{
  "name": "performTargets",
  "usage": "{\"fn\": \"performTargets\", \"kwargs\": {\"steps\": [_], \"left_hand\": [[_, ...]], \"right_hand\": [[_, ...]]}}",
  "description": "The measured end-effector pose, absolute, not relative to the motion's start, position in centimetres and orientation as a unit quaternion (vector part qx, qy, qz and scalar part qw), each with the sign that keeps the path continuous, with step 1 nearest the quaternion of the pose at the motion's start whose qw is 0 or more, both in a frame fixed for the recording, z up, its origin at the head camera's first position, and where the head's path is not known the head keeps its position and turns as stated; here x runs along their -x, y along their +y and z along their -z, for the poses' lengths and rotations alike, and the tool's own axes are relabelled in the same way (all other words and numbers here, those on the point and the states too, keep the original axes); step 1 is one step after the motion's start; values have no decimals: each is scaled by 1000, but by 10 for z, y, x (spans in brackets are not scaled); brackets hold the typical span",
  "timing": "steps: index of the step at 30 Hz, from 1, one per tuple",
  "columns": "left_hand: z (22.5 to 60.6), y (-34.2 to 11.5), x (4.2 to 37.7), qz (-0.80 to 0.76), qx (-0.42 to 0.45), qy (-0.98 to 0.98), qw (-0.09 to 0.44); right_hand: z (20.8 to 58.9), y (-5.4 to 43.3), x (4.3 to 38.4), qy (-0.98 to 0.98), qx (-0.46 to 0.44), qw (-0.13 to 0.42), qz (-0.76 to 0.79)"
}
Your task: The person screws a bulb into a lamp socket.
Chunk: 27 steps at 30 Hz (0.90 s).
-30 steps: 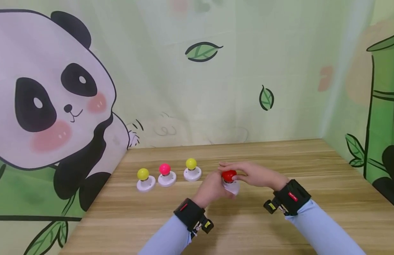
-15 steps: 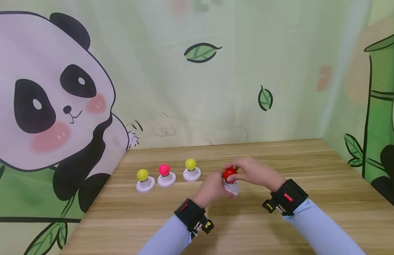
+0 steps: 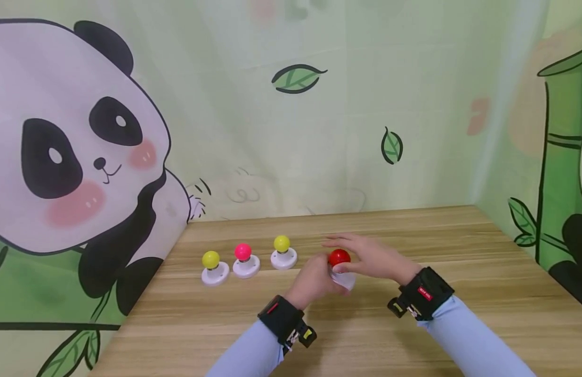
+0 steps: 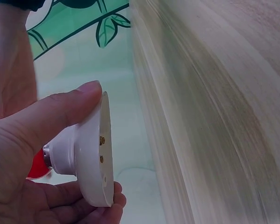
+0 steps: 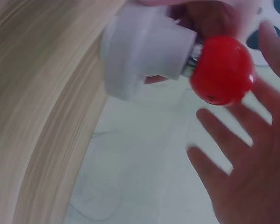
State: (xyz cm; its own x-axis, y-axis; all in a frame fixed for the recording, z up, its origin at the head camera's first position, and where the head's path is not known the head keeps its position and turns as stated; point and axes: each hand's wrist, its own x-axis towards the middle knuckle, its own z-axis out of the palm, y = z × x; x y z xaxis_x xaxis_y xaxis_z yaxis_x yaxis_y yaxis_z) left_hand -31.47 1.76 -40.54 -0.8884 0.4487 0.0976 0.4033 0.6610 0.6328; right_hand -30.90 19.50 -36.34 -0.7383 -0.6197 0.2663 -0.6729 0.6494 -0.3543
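Note:
My left hand (image 3: 314,280) grips a round white lamp holder (image 3: 345,281) by its base. In the left wrist view my thumb lies on one side of the lamp holder (image 4: 90,154) and my fingers on the other; its underside shows brass screws, held off the table. A red light bulb (image 5: 224,70) sits in the socket, with part of its metal cap (image 5: 192,60) showing between globe and holder. My right hand (image 3: 373,257) is beside the bulb with fingers spread and extended, its thumb low by the globe. Whether a fingertip touches the bulb, I cannot tell.
To the left on the wooden table (image 3: 413,335) stand a yellow bulb (image 3: 211,258), a pink bulb (image 3: 243,252) and another yellow bulb (image 3: 282,243), each upright in a white holder. A panda-printed curtain (image 3: 347,104) rises behind the table's far edge.
My right fingers close around the red bulb half a second ago, then spread away from it now. My left hand keeps its hold on the lamp holder in nearly the same spot.

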Motion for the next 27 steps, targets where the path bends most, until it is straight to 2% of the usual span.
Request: {"fn": "performTargets", "kwargs": {"steps": [3, 6, 18, 27], "left_hand": [[405, 17, 314, -335, -237, 911, 29], [405, 17, 314, -334, -238, 912, 26], [404, 17, 313, -329, -232, 915, 21], [404, 17, 312, -351, -239, 905, 33]], "right_hand": [[364, 201, 311, -874, -394, -20, -283], [364, 204, 312, -861, -401, -51, -309], [363, 204, 312, -866, -405, -19, -293], [361, 196, 312, -895, -354, 23, -270]]}}
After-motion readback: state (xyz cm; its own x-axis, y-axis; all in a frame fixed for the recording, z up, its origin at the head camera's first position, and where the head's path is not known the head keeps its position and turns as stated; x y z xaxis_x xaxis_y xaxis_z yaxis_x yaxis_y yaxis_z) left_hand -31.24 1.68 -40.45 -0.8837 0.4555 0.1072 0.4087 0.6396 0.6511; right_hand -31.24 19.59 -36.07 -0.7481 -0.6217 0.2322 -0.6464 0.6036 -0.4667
